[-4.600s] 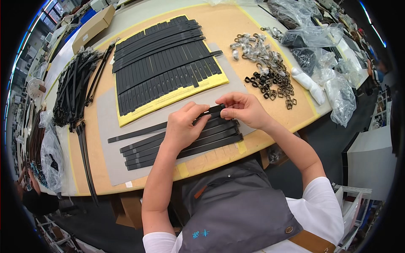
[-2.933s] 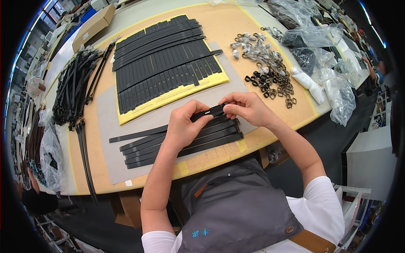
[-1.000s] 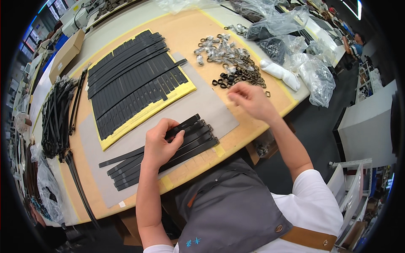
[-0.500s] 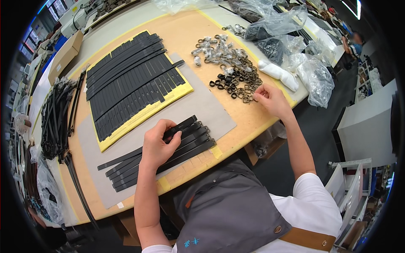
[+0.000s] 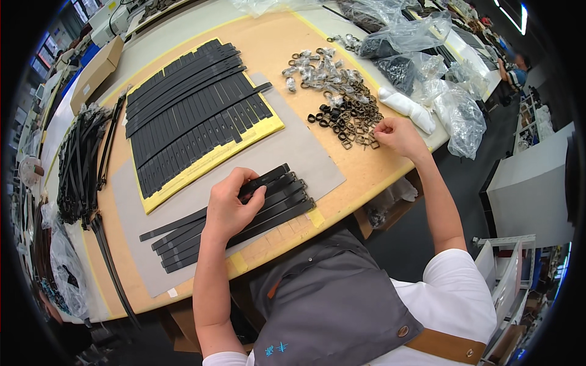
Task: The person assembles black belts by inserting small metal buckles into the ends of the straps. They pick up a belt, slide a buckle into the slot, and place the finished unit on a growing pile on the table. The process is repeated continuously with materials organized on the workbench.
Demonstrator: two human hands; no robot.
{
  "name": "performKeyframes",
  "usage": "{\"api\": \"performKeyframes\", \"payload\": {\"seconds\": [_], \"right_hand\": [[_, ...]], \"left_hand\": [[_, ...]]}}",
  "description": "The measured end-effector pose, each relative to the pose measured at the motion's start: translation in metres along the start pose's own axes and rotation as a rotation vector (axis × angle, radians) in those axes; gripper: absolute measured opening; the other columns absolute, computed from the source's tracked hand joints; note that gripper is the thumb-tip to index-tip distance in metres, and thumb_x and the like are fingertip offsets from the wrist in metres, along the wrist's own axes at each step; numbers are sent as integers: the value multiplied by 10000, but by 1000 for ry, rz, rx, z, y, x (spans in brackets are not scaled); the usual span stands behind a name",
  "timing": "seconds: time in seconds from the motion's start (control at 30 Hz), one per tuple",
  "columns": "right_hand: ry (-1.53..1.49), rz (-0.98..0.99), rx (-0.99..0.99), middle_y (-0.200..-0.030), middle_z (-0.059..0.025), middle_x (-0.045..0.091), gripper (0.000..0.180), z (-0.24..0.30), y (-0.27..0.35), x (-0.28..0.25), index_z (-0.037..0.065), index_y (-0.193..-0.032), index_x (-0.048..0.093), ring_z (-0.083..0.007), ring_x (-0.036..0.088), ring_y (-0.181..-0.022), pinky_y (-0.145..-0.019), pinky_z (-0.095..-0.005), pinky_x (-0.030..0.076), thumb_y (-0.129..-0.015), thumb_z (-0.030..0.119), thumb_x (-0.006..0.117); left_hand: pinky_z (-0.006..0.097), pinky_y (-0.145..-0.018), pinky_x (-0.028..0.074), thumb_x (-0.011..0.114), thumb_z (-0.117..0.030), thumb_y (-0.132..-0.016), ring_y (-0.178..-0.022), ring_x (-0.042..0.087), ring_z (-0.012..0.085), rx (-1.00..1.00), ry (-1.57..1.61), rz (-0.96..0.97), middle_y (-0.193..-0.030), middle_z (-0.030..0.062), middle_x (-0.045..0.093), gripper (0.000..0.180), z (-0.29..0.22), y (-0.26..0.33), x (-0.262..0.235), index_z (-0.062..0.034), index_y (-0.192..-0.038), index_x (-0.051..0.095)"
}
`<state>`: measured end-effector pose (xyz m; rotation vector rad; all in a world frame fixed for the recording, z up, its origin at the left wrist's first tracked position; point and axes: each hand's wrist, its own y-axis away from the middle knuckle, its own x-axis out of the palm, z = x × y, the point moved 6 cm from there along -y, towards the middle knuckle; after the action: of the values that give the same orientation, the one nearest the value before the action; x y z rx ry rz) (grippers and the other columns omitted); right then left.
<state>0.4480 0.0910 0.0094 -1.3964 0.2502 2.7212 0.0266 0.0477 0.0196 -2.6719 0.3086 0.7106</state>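
My left hand is closed on a black strap, thumb and fingers near its far right end. Below that strap lie several more black straps side by side, with metal buckles at their right ends. My right hand pinches at the near edge of a pile of bronze-coloured buckles. A small metal buckle shows at its fingertips, partly hidden by them. Black loops lie at the pile's left side.
A yellow-edged board carries rows of black straps. At the left hangs a bundle of black straps over the table edge. Clear plastic bags and a white wrapped roll sit at the right. A cardboard box stands far left.
The view has shifted slightly. My right hand stays pinched at the buckle pile's edge, its fingers moved only a little. My left hand keeps its hold on the strap.
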Motion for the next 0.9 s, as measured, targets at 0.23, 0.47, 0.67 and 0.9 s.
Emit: {"api": "performKeyframes", "payload": {"seconds": [0.23, 0.47, 0.67, 0.9], "right_hand": [[23, 33, -3, -809, -34, 729, 179, 11, -1, 6, 0, -968, 764, -86, 656, -717, -644, -270, 522, -891, 158, 795], [-386, 82, -114, -734, 2, 664, 110, 19, -2, 18, 28, -988, 702, -64, 653, -712, -627, -242, 533, -968, 127, 747], [-650, 515, -260, -800, -17, 695, 83, 108, 38, 55, 38, -1044, 635, -78, 688, -722, -640, -248, 568, -1037, 110, 676], [-504, 781, -641, -915, -66, 723, 59, 179, 53, 89, 24, -1071, 597, -140, 733, -870, -789, -305, 586, -1056, 75, 621]], "left_hand": [[267, -629, 519, 797, -63, -861, -659, 637, 137, 19, -6, 7, -777, 69, 684, 205, -1, 0, 0, -20, -1012, 665], [235, -605, 460, 821, -93, -880, -655, 563, 75, 4, 68, 49, -750, 24, 655, 211, -9, -2, -1, -12, -1038, 707], [270, -613, 503, 833, -119, -897, -641, 603, 118, 27, 131, 110, -823, 64, 708, 234, -8, 2, 1, 0, -1069, 727], [243, -601, 458, 827, -131, -896, -654, 551, 73, -11, 138, 127, -787, 34, 687, 215, -11, 1, -3, 4, -1040, 741]]}}
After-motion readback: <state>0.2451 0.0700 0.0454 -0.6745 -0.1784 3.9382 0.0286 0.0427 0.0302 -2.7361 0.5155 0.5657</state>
